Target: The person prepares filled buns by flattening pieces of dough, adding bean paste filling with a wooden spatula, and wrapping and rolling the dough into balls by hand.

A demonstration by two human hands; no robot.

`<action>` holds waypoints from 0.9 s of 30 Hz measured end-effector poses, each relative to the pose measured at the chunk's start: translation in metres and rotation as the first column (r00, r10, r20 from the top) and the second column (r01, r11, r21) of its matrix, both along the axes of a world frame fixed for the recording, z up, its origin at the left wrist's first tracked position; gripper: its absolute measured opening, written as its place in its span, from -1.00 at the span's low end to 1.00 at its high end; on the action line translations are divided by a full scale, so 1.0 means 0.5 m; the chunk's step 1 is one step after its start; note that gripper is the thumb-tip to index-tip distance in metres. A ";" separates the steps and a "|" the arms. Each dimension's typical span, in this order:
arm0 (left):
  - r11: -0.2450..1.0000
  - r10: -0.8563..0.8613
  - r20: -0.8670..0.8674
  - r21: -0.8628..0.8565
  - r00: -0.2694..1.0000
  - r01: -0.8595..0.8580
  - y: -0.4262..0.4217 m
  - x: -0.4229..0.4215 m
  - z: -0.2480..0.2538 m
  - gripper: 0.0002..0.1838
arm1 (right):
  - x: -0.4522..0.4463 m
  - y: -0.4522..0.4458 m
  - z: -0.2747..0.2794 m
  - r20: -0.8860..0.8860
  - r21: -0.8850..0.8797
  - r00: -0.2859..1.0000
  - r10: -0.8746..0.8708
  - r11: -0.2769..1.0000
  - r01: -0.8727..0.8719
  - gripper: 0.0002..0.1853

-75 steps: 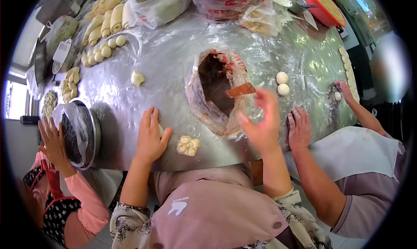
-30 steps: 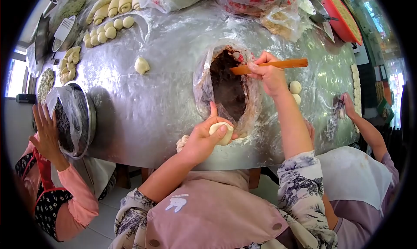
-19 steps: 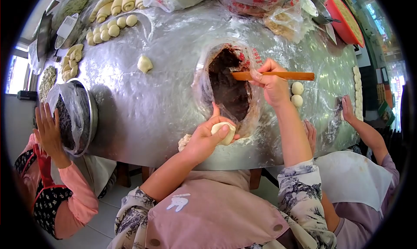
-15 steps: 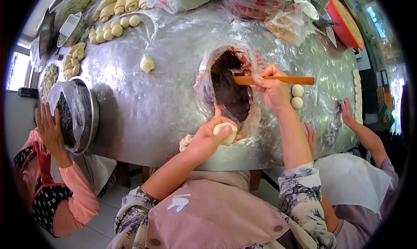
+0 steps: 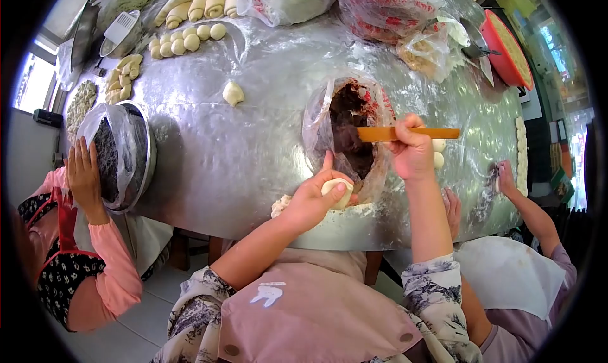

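My left hand (image 5: 316,196) is closed round a pale piece of dough (image 5: 335,194), with the index finger stretched out against the edge of a clear plastic bag (image 5: 315,119). Inside the open bag lies a dark brown paste (image 5: 347,135). My right hand (image 5: 413,154) grips a flat wooden spatula (image 5: 430,133), held level, its left end in the paste. Two small white dough balls (image 5: 439,154) sit just right of my right hand, partly hidden by the spatula. Some rough dough (image 5: 281,205) and flour lie beside my left wrist.
On the metal table (image 5: 209,148) are a lone dough piece (image 5: 233,93), several dough balls (image 5: 178,46) and dough rolls (image 5: 200,0). A co-worker's hand (image 5: 84,173) touches a bowl (image 5: 150,154) at left. Another person's hand (image 5: 505,177) is at right. A red basin (image 5: 506,48) stands back right.
The view has shifted, so the table's contents appear farther right and lower. My right hand and the spatula sit slightly lower against the bag. My left hand still holds the dough.
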State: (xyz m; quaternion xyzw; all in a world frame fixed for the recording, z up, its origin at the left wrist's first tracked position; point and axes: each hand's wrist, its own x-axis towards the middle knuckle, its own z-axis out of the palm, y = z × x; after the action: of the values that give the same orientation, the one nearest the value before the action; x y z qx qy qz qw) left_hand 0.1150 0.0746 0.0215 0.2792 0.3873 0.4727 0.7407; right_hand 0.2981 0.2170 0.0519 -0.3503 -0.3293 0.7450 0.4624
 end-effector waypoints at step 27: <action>0.987 0.130 0.073 -0.100 0.989 -0.122 0.002 -0.007 0.011 -0.76 | -0.045 -0.012 0.007 0.569 0.446 0.787 -0.238 0.894 -0.053 -0.80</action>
State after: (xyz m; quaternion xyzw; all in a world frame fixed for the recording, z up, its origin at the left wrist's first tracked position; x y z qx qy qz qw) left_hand 0.1114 0.0758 0.0269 0.1996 0.3966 0.5102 0.7366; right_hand 0.2758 0.2108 0.0554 -0.4743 -0.6014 0.4736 0.4347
